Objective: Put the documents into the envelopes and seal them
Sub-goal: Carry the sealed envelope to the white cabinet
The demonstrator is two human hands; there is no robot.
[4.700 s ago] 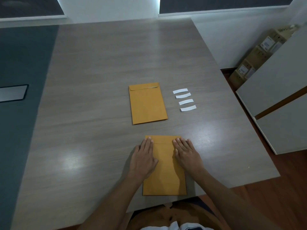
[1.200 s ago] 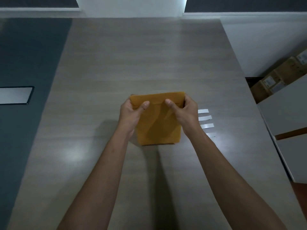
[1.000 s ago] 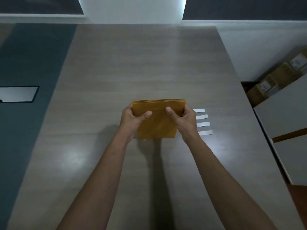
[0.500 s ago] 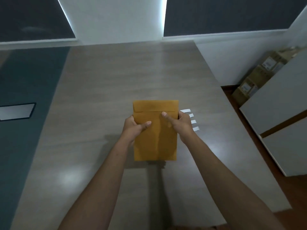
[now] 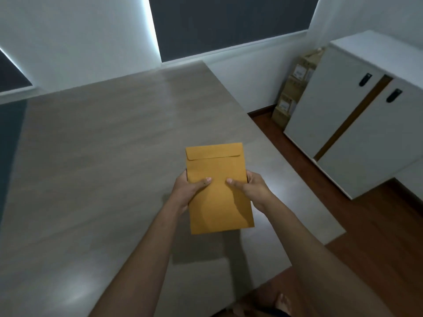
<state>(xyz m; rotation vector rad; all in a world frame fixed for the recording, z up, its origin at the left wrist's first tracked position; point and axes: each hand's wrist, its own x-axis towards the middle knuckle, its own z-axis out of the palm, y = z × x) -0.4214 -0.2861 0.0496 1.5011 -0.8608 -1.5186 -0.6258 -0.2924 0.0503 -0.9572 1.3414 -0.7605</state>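
A stack of brown envelopes (image 5: 217, 170) is held upright above the grey table (image 5: 103, 156), flap side facing me, the flap folded down at the top. My left hand (image 5: 187, 188) grips its left edge with the thumb across the front. My right hand (image 5: 249, 188) grips the right edge the same way. How many envelopes are in the stack cannot be told from the front. The white strips seen earlier beside the envelopes are hidden behind the envelopes and my right hand.
The table's right edge (image 5: 297, 179) runs close to my right arm, with wooden floor (image 5: 377, 236) beyond it. A white cabinet (image 5: 357, 124) with two dark handles stands at the right. Cardboard boxes (image 5: 293, 88) are stacked in the corner behind it.
The envelopes were gathered off the table into both hands and tipped upright to face me. My head has lifted and turned right, bringing the cabinet and boxes into view.
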